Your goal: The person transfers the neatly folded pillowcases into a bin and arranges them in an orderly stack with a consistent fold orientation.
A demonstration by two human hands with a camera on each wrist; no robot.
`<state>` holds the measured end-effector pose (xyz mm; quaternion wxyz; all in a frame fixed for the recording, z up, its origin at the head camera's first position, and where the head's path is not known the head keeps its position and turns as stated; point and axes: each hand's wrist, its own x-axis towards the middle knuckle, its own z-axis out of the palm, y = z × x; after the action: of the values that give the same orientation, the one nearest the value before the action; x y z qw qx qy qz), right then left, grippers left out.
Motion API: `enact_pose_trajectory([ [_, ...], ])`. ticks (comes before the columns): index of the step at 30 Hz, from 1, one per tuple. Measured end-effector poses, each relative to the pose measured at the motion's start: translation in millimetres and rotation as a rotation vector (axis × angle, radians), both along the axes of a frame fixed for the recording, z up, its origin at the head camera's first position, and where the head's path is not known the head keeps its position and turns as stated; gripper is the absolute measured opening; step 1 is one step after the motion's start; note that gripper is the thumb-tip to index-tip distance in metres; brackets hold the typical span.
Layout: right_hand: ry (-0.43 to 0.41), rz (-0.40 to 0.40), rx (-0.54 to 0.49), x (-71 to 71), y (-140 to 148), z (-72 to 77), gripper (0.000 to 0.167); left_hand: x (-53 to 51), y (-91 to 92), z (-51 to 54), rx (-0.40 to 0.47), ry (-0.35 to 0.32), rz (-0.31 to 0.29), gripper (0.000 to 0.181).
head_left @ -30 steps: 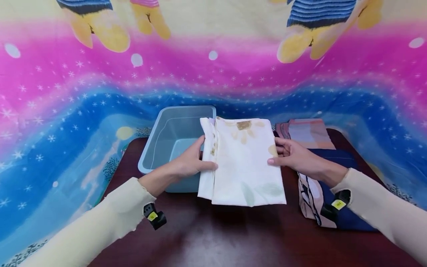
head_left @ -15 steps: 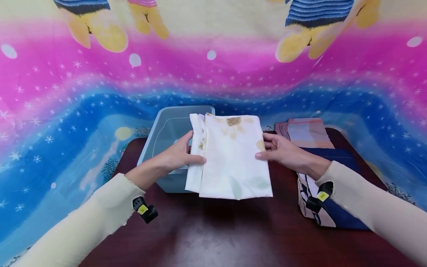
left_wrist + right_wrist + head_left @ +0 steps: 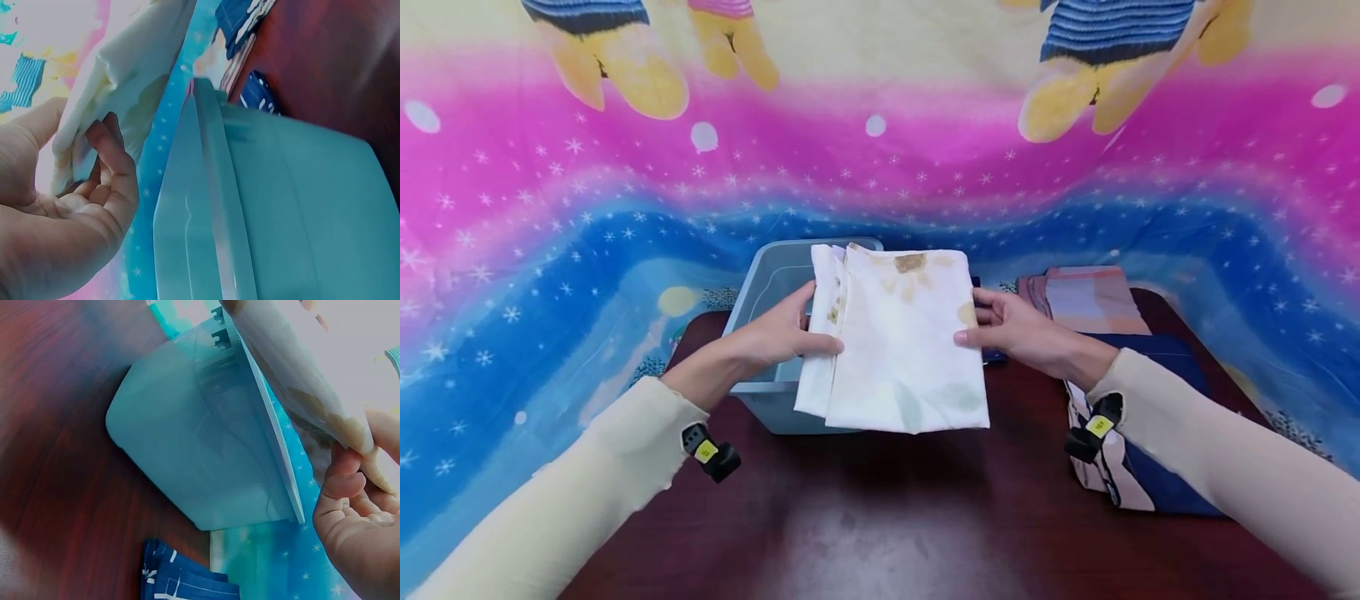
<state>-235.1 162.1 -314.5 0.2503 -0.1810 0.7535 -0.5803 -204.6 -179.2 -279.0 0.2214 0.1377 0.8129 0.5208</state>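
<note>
A folded white cloth [image 3: 902, 333] with faded brown flowers and green leaves is held up in the air between both hands. My left hand [image 3: 775, 333] pinches its left side, thumb on the front and fingers behind, as the left wrist view also shows. Opposite it, my right hand [image 3: 1026, 333] grips the right edge the same way. Part of a blue-grey plastic bin [image 3: 775, 410] is hidden behind the cloth, which hangs over the bin's right portion in the head view. From the right wrist, the cloth [image 3: 312, 394] appears above the bin's rim.
Right of the hands lie a folded pink and grey checked cloth [image 3: 1097, 292] and a navy folded cloth [image 3: 1172, 358] with a patterned part. A small navy piece of fabric [image 3: 187, 575] lies beside the bin. All rest on a dark red-brown table [image 3: 880, 517] before a printed curtain [image 3: 880, 167].
Both hands have carried the white cloth leftward and slightly up, so it covers more of the bin. A navy piece of fabric now shows behind its right edge.
</note>
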Motion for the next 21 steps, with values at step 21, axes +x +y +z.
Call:
enact_pose_trajectory([
  [21, -0.030, -0.031, -0.015, -15.8, -36, 0.0, 0.086, -26.7, -36.3, -2.0, -0.122, -0.025, 0.013, 0.091],
])
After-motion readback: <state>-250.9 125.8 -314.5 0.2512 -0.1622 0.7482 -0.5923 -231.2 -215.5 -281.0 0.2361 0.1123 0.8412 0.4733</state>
